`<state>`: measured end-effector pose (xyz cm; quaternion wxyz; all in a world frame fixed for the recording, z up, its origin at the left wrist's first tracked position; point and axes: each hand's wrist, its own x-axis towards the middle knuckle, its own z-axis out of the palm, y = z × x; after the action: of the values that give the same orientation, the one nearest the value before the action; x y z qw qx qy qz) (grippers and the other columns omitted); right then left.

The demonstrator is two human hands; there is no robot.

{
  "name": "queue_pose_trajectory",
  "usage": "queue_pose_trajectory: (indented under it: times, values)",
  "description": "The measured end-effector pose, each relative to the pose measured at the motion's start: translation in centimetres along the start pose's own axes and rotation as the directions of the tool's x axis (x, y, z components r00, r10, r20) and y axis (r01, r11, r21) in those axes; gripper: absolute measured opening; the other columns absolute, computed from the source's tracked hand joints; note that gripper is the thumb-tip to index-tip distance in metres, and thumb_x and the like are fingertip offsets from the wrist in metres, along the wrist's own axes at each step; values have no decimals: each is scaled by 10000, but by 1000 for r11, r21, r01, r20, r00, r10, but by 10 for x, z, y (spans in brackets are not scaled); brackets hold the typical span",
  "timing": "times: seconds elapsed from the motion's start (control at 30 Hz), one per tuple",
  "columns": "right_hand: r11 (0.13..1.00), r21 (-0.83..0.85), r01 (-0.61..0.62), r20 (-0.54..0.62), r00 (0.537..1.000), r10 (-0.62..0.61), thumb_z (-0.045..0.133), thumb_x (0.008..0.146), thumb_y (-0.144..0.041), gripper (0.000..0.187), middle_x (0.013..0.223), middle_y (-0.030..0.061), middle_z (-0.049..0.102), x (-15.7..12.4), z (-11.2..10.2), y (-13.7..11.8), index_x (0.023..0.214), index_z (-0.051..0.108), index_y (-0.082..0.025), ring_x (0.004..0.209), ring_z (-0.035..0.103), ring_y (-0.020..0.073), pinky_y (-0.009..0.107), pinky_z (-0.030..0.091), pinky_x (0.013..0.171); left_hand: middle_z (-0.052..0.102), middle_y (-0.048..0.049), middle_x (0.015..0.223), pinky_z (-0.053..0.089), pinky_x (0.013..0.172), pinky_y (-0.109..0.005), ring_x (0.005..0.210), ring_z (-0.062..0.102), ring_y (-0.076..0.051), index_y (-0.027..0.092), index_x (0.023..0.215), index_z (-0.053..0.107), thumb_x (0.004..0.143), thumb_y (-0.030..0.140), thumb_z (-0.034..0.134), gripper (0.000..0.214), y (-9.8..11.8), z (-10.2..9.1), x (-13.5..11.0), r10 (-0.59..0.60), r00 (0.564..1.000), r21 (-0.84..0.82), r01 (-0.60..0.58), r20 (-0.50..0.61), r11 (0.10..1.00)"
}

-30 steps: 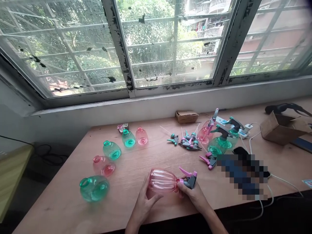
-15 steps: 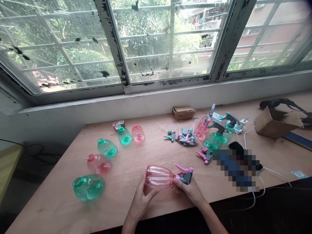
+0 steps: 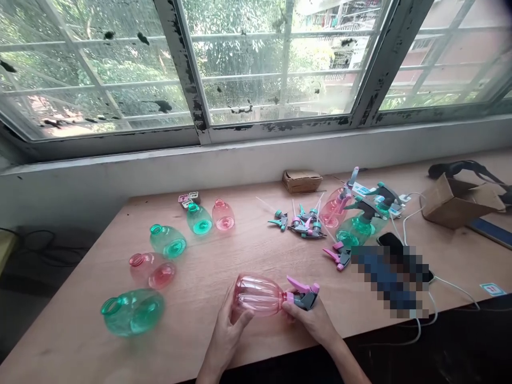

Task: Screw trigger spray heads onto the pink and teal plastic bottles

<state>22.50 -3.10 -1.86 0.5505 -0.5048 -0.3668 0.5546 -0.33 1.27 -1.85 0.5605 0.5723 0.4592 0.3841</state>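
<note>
A pink ribbed spray bottle [image 3: 258, 295] lies on its side near the front edge of the wooden table [image 3: 224, 250]. My left hand [image 3: 228, 330] is wrapped round its body from below. My right hand [image 3: 310, 317] grips the neck, where a pink and grey trigger spray head [image 3: 303, 294] sits on the bottle.
Loose green bottles [image 3: 132, 312] and pink bottles [image 3: 150, 268] lie at the left. A heap of spray heads [image 3: 306, 224] and three assembled bottles [image 3: 352, 213] lie at the right. A cardboard box [image 3: 456, 202], a phone [image 3: 394, 242] and white cables [image 3: 452, 290] are further right.
My view has shifted a little, so everything sits lower left. Both hands keep hold of the pink bottle and its spray head in the same place.
</note>
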Motion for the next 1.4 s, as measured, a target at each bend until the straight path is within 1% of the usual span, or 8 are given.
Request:
queue_pose_trajectory:
  times: [0.37,0.6,0.73,0.87,1.0,1.17,1.27,1.4]
  values:
    - [1000,-5,-22,-22,1000,22,804,746,-553,392,580,-22,632,1,-2,3,825,682,-189,531,567,152,290,483,559,437,-80,1597,264,1241,-504,1491,342,-357,321,1510,408,741,493,810,885,-3,0,-6,-16,999,-21,15,-35,1000]
    - [974,-126,188,82,980,-179,520,835,-777,620,655,19,595,-12,1,2,688,678,-195,578,526,162,295,426,575,612,-126,1446,378,1176,-531,1376,509,-397,242,1394,581,758,681,682,779,7,0,6,-83,991,-188,63,-103,980]
    - [997,70,-32,-148,988,42,478,863,-771,631,482,-17,549,-10,6,0,813,672,-173,400,427,116,237,312,419,546,-88,1518,340,1189,-542,1428,444,-384,336,1426,549,734,523,788,756,13,-3,7,56,998,-157,-51,30,986]
    - [978,156,-136,-244,954,172,528,838,-769,624,410,-45,498,-7,10,-2,844,664,-159,339,370,90,197,222,365,521,-92,1534,354,1181,-538,1415,455,-393,345,1419,553,702,469,822,776,24,7,5,71,997,-184,-73,-22,980]
    - [998,-54,42,-350,935,-58,659,781,-717,531,564,1,580,-10,10,2,745,676,-188,481,502,142,251,413,446,588,-117,1466,388,1160,-534,1388,481,-402,304,1290,637,651,562,841,719,32,16,9,-28,996,-346,-4,-87,938]
    - [838,-336,430,-55,879,-473,602,834,-706,493,621,16,646,-15,6,2,941,739,-244,502,570,172,274,478,492,703,-102,1309,423,1133,-457,1313,565,-323,245,1154,692,850,658,594,521,41,16,20,-336,941,-565,257,-38,784]
    - [825,-331,458,-75,859,-506,614,873,-629,425,705,25,667,-17,10,-2,1081,695,-267,560,615,192,293,513,537,733,-87,1231,513,1024,-373,1226,622,-288,215,1121,716,888,562,592,436,50,19,21,-402,915,-626,290,-40,724]
    - [926,-145,349,-286,881,-377,615,899,-569,348,735,34,649,-13,24,-4,895,694,-230,609,607,195,322,527,602,754,-55,1097,562,897,-322,1083,674,-269,223,1031,734,807,550,684,399,50,28,18,-315,918,-584,122,-242,802]
